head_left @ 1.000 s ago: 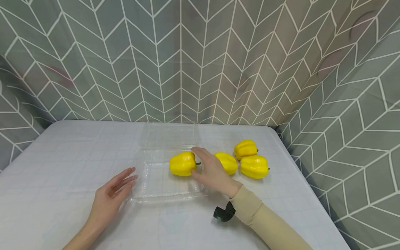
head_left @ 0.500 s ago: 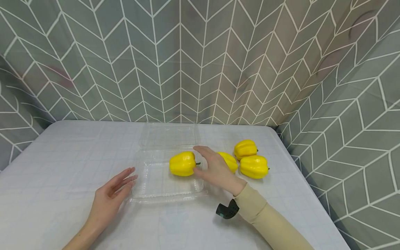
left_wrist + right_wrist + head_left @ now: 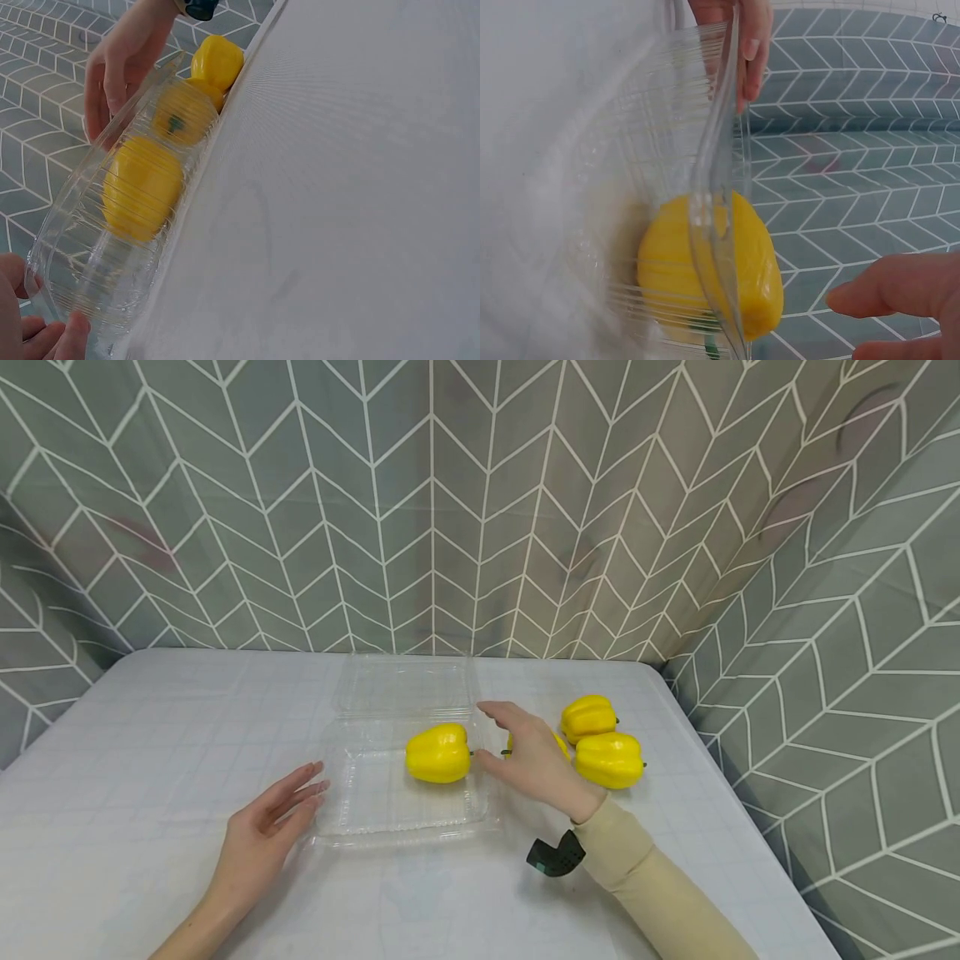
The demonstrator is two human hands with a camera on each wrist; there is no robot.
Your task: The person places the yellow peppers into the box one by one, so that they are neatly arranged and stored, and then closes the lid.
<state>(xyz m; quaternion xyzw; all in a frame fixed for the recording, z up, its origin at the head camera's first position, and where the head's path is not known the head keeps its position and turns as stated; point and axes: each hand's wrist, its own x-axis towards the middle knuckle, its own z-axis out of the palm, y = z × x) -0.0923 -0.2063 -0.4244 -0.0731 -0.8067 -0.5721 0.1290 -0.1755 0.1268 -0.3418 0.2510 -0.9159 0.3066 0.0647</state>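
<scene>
Now, from the head, container: clear thin plastic [image 3: 375,797], shallow and rectangular, on the pale cloth [image 3: 165,760]; its lid [image 3: 405,687] is folded back on the far side.
Pepper inside: boxed pepper [image 3: 437,753], glossy yellow and lobed, lying on its side in the right half, stem to the right.
Loose peppers: half-hidden pepper [image 3: 562,746], partly covered by the right hand; far pepper [image 3: 589,718] and near pepper [image 3: 609,761] lie close together to its right.
Right hand [image 3: 532,762]: fingers and thumb spread, holding nothing, just right of the boxed pepper.
Left hand [image 3: 266,827]: fingers loosely bent, thumb apart, tips at the container's left rim.
Backdrop: grey curtain [image 3: 337,510] with white chevron lines.
Left wrist view, container wall: finely ribbed; yellow shows through. Left fingertips meet its left end; how firmly, I cannot tell.
Right wrist view, boxed pepper: smooth, rounded, behind the clear wall, green stem rightward.
Right fingertips: parted, well clear of the pepper.
</scene>
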